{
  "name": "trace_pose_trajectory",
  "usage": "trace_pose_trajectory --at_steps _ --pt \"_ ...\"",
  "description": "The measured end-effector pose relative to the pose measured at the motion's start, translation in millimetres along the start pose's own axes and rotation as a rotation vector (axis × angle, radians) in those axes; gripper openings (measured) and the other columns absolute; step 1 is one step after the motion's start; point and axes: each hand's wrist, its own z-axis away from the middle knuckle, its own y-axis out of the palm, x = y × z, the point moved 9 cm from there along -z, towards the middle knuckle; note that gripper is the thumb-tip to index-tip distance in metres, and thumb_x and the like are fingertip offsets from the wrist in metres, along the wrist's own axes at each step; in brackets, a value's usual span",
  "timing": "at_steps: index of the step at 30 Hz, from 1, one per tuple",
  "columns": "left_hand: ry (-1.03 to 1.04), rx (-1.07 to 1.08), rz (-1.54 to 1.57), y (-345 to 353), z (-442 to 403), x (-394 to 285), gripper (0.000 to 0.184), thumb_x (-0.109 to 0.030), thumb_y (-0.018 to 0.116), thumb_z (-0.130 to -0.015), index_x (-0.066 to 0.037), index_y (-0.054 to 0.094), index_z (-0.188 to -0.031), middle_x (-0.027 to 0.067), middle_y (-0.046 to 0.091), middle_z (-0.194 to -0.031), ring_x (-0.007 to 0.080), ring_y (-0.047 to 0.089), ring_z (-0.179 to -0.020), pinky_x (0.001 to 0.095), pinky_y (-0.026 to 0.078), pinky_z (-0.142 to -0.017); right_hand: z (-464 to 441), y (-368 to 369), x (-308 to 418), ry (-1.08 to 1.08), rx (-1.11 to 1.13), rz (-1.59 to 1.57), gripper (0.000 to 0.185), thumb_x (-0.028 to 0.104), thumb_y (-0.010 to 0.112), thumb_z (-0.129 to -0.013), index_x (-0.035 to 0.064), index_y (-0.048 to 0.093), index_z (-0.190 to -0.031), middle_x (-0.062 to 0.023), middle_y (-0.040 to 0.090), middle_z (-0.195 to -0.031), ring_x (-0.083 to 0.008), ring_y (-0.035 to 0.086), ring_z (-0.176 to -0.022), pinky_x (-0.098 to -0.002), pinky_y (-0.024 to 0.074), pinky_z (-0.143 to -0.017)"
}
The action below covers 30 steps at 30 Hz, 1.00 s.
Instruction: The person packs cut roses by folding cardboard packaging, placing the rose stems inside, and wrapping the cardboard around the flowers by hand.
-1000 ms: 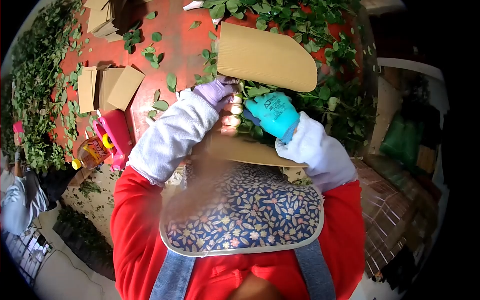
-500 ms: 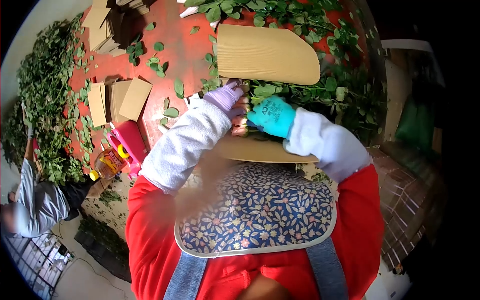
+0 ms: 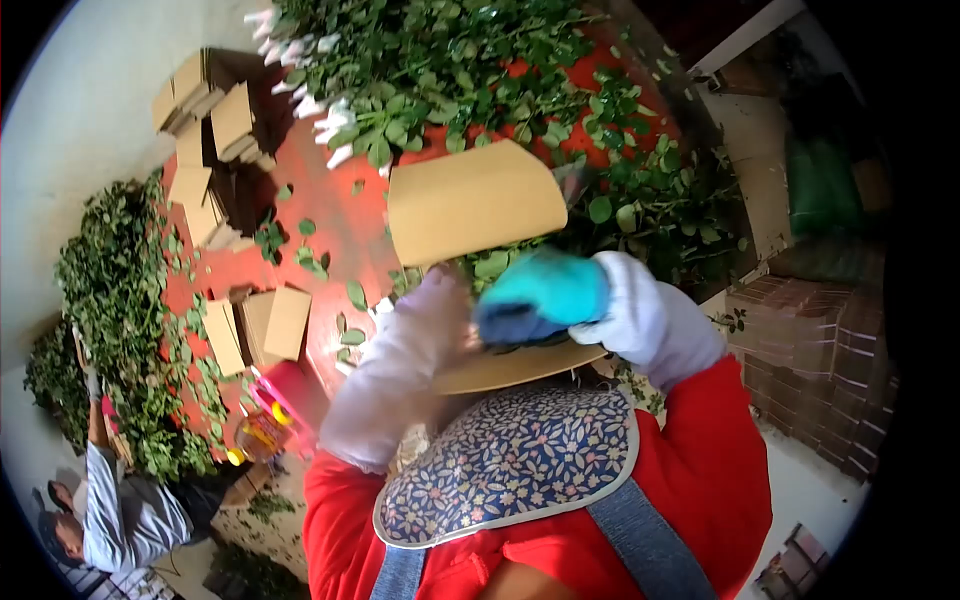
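1. Red bench (image 3: 345,205) surface runs behind the work, strewn with loose leaves; leafy greenery (image 3: 440,60) with white ends at its left covers the far part.
2. Between the hands, pale pink flowers (image 3: 469,338) show only as a small patch, their heads just beside the left hand (image 3: 436,305). Leafy stems (image 3: 650,222) reach rightward, the long axis running left to right and slightly away from the wearer.
3. Beyond them, a cardboard sheet (image 3: 478,203) lies lengthwise left to right, its right end rounded and angled slightly away; a curved cardboard edge (image 3: 520,371) shows on the near side.
4. Lavender-gloved, the left hand is at the flowers; the teal-gloved right hand (image 3: 540,292) curls over the stem side. They are slightly apart. Motion blur seems to hide the fingers, so I cannot tell whether either is clamped.
5. Cardboard pieces (image 3: 287,323), a pink object (image 3: 298,400) and a yellow-capped bottle (image 3: 260,437) sit left.
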Motion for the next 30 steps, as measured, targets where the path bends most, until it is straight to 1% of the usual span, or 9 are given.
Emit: trace_pose_trajectory --at_steps 3,7,10,12,14,18,21,24,30 --pt "-0.185 0.027 0.069 -14 -4 -6 0.038 -0.008 0.071 -0.075 -0.007 0.053 -0.109 0.0134 0.055 -0.106 0.031 0.063 -0.088 0.0375 0.054 -0.073 47 -111 -9 0.144 -0.821 0.164 0.034 0.003 0.061 -0.088 0.0049 0.06 -0.122 -0.0004 0.062 -0.076 -0.0118 0.059 -0.069 -0.0266 0.0494 -0.067" --pt "-0.209 -0.071 0.297 25 11 30 0.038 -0.008 0.071 -0.077 -0.006 0.052 -0.11 0.0124 0.055 -0.108 0.0306 0.063 -0.088 0.0378 0.055 -0.073 74 -79 -165 0.351 -1.048 -1.748 0.043 0.007 0.045 -0.098 0.0019 0.041 -0.14 -0.0094 0.062 -0.121 -0.0129 0.06 -0.107 -0.0224 0.0496 -0.087" --pt "-0.124 -0.066 0.196 10 11 15 0.041 -0.014 0.068 -0.081 -0.008 0.048 -0.116 0.0164 0.055 -0.107 0.0321 0.062 -0.09 0.0377 0.055 -0.073 60 -128 -22 0.586 -1.102 -0.82 0.042 0.02 0.048 -0.099 0.0019 0.045 -0.137 -0.0048 0.063 -0.112 -0.0134 0.058 -0.087 -0.0272 0.0482 -0.074" --pt "-0.126 -0.063 0.175 7 9 14 0.043 -0.015 0.068 -0.081 -0.008 0.047 -0.118 0.0163 0.054 -0.109 0.0324 0.061 -0.092 0.0381 0.054 -0.075 94 -120 -70 0.071 -0.861 -0.657 0.061 0.007 0.052 -0.094 0.0075 0.025 -0.148 -0.0153 0.056 -0.13 -0.0249 0.061 -0.105 -0.0352 0.0471 -0.091" --pt "-0.133 -0.067 0.176 5 8 16 0.046 -0.016 0.069 -0.081 -0.008 0.046 -0.12 0.0163 0.053 -0.111 0.0328 0.06 -0.094 0.0386 0.053 -0.077 98 -109 -51 0.006 -0.488 -0.393 0.051 0.02 0.043 -0.098 0.0068 0.032 -0.145 -0.0148 0.051 -0.135 -0.029 0.054 -0.116 -0.0373 0.0412 -0.099" --pt "-0.151 -0.081 0.18 7 12 17 0.05 -0.018 0.069 -0.08 -0.009 0.044 -0.123 0.0162 0.052 -0.116 0.0335 0.059 -0.098 0.0395 0.052 -0.081 34 -54 -18 -0.058 -0.07 -1.149 0.049 0.035 0.036 -0.102 0.0061 0.042 -0.141 -0.0091 0.051 -0.138 -0.0241 0.049 -0.126 -0.0328 0.0388 -0.103" --pt "-0.155 -0.097 0.19 10 19 17 0.054 -0.019 0.07 -0.08 -0.009 0.043 -0.126 0.0161 0.051 -0.119 0.034 0.057 -0.101 0.0402 0.05 -0.084 16 4 -57 0.77 -0.053 -0.89 0.043 0.036 0.047 -0.098 0.0106 0.05 -0.133 -0.0008 0.065 -0.11 -0.0193 0.062 -0.097 -0.0364 0.0465 -0.084" --pt "-0.162 -0.134 0.21 14 32 23 0.057 -0.02 0.07 -0.079 -0.01 0.042 -0.128 0.016 0.05 -0.122 0.0345 0.056 -0.104 0.0409 0.049 -0.087 -14 -2 -20 0.181 0.033 0.562 0.038 0.03 0.05 -0.094 0.0042 0.056 -0.122 -0.0162 0.061 -0.119 -0.0316 0.063 -0.1 -0.0386 0.0484 -0.085" --pt "-0.362 -0.333 0.169 14 98 96 0.065 -0.023 0.071 -0.079 -0.011 0.039 -0.133 0.0158 0.049 -0.129 0.0355 0.054 -0.11 0.0422 0.047 -0.093 6 55 -52 0.33 0.206 0.672 0.052 0.043 0.051 -0.09 0.0009 0.055 -0.12 -0.0231 0.051 -0.13 -0.0365 0.06 -0.101 -0.0485 0.0477 -0.085"
